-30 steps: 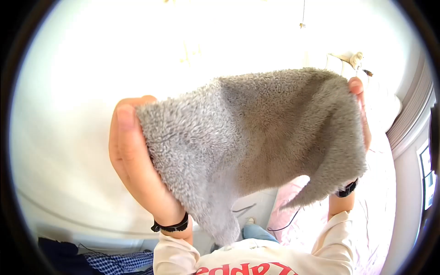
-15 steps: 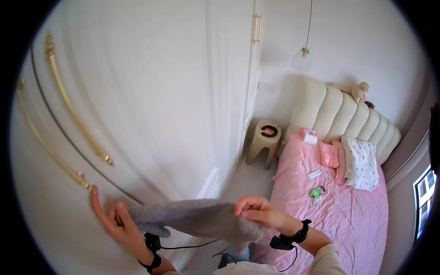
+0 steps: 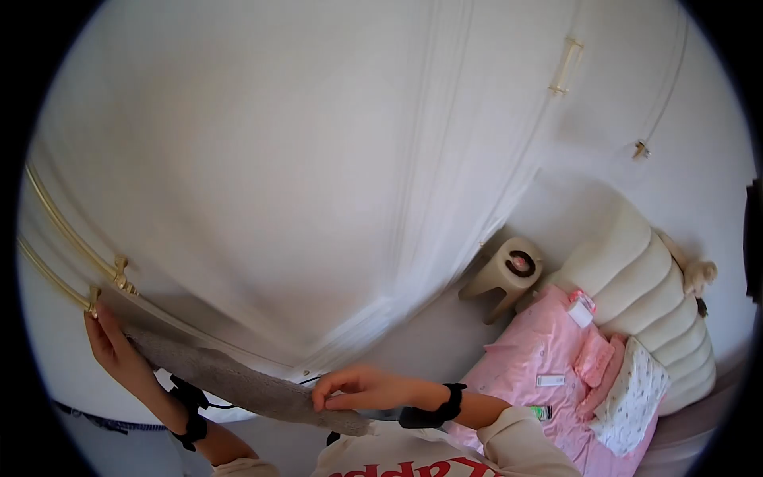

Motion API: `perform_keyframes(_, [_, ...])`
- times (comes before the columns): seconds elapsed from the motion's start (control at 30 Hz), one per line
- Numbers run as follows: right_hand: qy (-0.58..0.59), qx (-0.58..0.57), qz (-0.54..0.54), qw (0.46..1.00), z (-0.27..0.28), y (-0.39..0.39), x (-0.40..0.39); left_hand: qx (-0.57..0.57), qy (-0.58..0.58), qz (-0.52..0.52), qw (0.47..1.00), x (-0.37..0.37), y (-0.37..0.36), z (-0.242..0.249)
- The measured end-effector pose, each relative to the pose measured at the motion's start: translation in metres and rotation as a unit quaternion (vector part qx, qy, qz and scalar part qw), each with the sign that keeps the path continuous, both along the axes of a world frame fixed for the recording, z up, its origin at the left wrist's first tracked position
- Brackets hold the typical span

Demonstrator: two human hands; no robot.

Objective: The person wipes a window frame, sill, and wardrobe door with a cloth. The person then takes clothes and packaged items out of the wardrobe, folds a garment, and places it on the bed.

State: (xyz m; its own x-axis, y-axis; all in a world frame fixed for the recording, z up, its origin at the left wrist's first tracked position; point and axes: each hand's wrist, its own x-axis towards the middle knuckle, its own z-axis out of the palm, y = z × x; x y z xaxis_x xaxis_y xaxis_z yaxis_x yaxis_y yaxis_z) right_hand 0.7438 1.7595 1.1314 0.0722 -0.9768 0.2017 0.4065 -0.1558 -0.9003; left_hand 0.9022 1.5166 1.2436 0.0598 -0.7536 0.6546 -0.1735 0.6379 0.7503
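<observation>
**Beside the lower gold handle [image 3: 94,297], a fluffy cloth [image 3: 230,380] narrows**

The left hand [image 3: 119,350] has fingertips at the handle; its grip on the cloth is unclear. Spread broad a second ago, the cloth now slants as a strip to the right hand [image 3: 373,389], pinching it.

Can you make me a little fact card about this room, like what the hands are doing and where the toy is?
Right hand: pinching the fuzzy grey cloth
Left hand: fingertips at the end of a gold handle
Bed cover: pink
Stool: dark ring on top
Toy: plush, on the headboard
</observation>
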Motion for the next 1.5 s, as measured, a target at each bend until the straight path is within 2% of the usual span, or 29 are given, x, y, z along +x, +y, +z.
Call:
perform_keyframes(0.1, [-0.015,-0.002,0.094,0.995,0.003,-0.019,-0.013,0.036,-0.025,-0.007,0.999,0.019,0.001,0.000])
perform_keyframes(0.2, [-0.030,-0.024,0.155,0.987,0.000,-0.034,-0.023,-0.009,-0.058,0.098,0.993,0.043,0.031,-0.005])
perform_keyframes(0.23, [-0.033,-0.033,0.172,0.984,-0.002,-0.040,-0.025,0.011,-0.049,0.099,0.994,0.073,0.037,-0.017])
perform_keyframes(0.27, [-0.039,-0.036,0.195,0.979,-0.001,-0.045,-0.027,-0.029,-0.005,0.148,0.989,0.075,0.062,-0.016])
perform_keyframes(0.3, [-0.043,-0.038,0.217,0.974,-0.002,-0.050,-0.027,0.016,0.104,0.197,0.975,0.084,0.086,-0.018])
perform_keyframes(0.33, [-0.048,-0.039,0.238,0.969,-0.003,-0.056,-0.027,-0.011,0.123,0.289,0.949,0.076,0.109,-0.011])
perform_keyframes(0.37, [-0.051,-0.025,0.263,0.963,-0.004,-0.060,-0.026,0.024,0.150,0.319,0.935,0.072,0.134,0.002])
perform_keyframes(0.4, [-0.055,-0.012,0.289,0.956,-0.007,-0.064,-0.021,0.017,0.233,0.394,0.889,0.043,0.152,0.024])
perform_keyframes(0.43, [-0.060,0.000,0.315,0.947,-0.008,-0.070,-0.012,0.006,0.239,0.420,0.876,0.045,0.159,0.030])
perform_keyframes(0.57, [0.020,-0.084,0.443,0.892,0.004,-0.072,0.043,-0.012,0.159,0.459,0.874,0.122,0.194,0.020])
perform_keyframes(0.67, [0.038,-0.110,0.503,0.857,-0.014,-0.062,0.093,0.030,0.083,0.459,0.884,0.178,0.207,0.005])
perform_keyframes(0.77, [0.009,-0.107,0.521,0.847,-0.046,-0.052,0.122,0.120,-0.005,0.423,0.898,0.240,0.209,-0.011])
perform_keyframes(0.87, [-0.001,-0.104,0.525,0.845,-0.055,-0.055,0.137,0.164,-0.053,0.396,0.902,0.293,0.215,-0.027])
perform_keyframes(0.93, [-0.012,-0.111,0.521,0.846,-0.071,-0.053,0.152,0.122,-0.005,0.437,0.891,0.291,0.224,-0.045])
perform_keyframes(1.0, [0.005,-0.113,0.479,0.870,-0.090,-0.056,0.180,0.033,0.099,0.502,0.858,0.239,0.230,-0.069])
perform_keyframes(1.07, [0.026,-0.107,0.422,0.900,-0.112,-0.072,0.199,-0.017,0.088,0.574,0.814,0.226,0.237,-0.103])
perform_keyframes(1.13, [0.081,-0.052,0.404,0.909,-0.122,-0.096,0.224,-0.075,0.104,0.549,0.826,0.230,0.231,-0.141])
perform_keyframes(1.17, [0.088,-0.054,0.381,0.919,-0.142,-0.106,0.239,-0.070,0.050,0.540,0.837,0.231,0.225,-0.163])
perform_keyframes(1.2, [0.108,0.017,0.405,0.908,-0.151,-0.118,0.241,-0.065,-0.005,0.528,0.846,0.230,0.216,-0.184])
perform_keyframes(1.27, [0.143,0.034,0.350,0.925,-0.152,-0.134,0.233,-0.049,-0.154,0.473,0.866,0.228,0.184,-0.228])
perform_keyframes(1.33, [0.167,-0.014,0.263,0.950,-0.191,-0.143,0.233,0.100,-0.093,0.346,0.928,0.222,0.154,-0.264])
perform_keyframes(1.37, [0.178,-0.042,0.221,0.958,-0.208,-0.148,0.228,0.184,-0.072,0.293,0.936,0.221,0.148,-0.281])
perform_keyframes(1.43, [0.267,0.013,0.181,0.947,-0.192,-0.157,0.193,0.313,-0.048,0.189,0.930,0.206,0.137,-0.296])
perform_keyframes(1.5, [0.306,0.043,0.128,0.942,-0.207,-0.171,0.166,0.402,-0.055,0.090,0.909,0.181,0.120,-0.298])
